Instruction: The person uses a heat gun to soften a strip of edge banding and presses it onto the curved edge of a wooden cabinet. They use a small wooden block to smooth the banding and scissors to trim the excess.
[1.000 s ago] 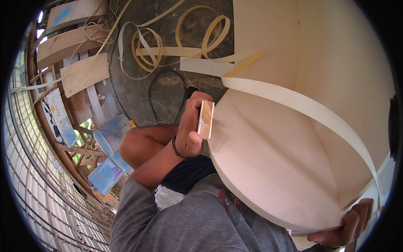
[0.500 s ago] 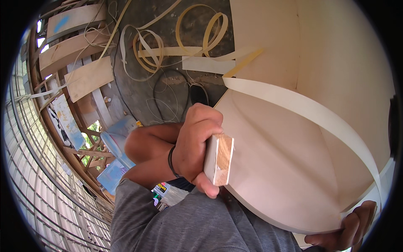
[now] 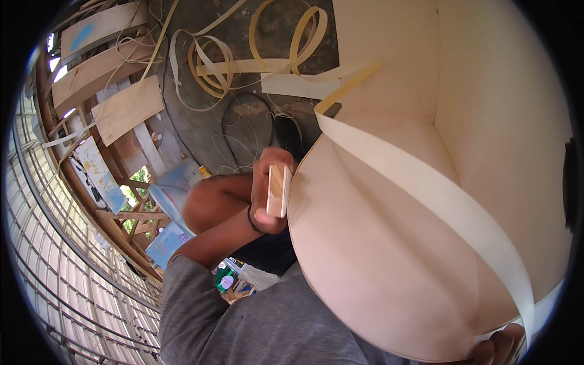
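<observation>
My left hand (image 3: pixel 263 198) is closed around a wooden block (image 3: pixel 279 191) with white faces and bare wood at its end. The block is at the left rim of a pale curved panel (image 3: pixel 377 243); I cannot tell if they touch. A long cream edging strip (image 3: pixel 426 176) arches over the panel and runs down to its lower right corner. There my right hand (image 3: pixel 502 347) is curled at the strip's lower end, partly cut off by the picture's edge.
Loops of edging strip (image 3: pixel 304 48) lie on the grey floor beyond my knee. Wooden boards (image 3: pixel 128 112) lean at the left by a wire grille (image 3: pixel 79 261). A tall pale panel (image 3: pixel 505 109) stands at the right. A green can (image 3: pixel 225 278) sits near my lap.
My left hand and the block have moved left and away from me, to the panel's rim. The panel's rim and the strip's lower part have shifted left; my right hand is lower.
</observation>
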Demonstrator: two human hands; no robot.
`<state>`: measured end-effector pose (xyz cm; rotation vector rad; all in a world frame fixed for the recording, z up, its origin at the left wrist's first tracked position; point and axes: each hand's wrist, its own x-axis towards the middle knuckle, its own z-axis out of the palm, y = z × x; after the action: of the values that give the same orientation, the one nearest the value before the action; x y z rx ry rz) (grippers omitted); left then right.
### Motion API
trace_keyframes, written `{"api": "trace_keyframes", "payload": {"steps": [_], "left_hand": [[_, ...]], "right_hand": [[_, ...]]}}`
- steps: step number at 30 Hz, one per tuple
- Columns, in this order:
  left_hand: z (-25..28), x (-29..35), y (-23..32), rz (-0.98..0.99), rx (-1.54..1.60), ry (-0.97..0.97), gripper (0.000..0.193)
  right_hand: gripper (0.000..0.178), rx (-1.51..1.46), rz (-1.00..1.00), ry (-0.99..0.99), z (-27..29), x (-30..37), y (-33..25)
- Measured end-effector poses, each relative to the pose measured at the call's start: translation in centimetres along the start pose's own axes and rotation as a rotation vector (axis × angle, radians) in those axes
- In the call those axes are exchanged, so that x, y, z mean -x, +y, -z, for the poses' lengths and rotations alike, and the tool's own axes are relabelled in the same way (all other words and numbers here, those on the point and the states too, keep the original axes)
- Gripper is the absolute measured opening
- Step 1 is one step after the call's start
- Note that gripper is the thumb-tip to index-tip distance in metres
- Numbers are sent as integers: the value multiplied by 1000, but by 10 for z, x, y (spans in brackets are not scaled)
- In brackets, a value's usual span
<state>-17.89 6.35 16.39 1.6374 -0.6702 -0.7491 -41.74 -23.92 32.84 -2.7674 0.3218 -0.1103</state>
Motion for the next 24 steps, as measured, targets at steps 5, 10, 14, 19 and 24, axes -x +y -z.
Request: {"api": "trace_keyframes", "payload": {"steps": [5,10,14,19,24], "left_hand": [[2,-6,10,-188,-15,-121,91],[2,-15,30,-304,-103,-212,90],[3,-20,47,-311,-182,-271,90],[-16,-19,66,-440,-238,-181,90],[-27,-12,59,-501,-133,-48,91]], "right_hand": [[69,14,-4,-3,-2,-2,-1],[69,23,-10,-10,1,-1,-9],[69,46,-26,-33,6,1,-12],[67,71,-3,-150,17,-5,-12],[66,53,-37,-141,15,-2,-12]]}}
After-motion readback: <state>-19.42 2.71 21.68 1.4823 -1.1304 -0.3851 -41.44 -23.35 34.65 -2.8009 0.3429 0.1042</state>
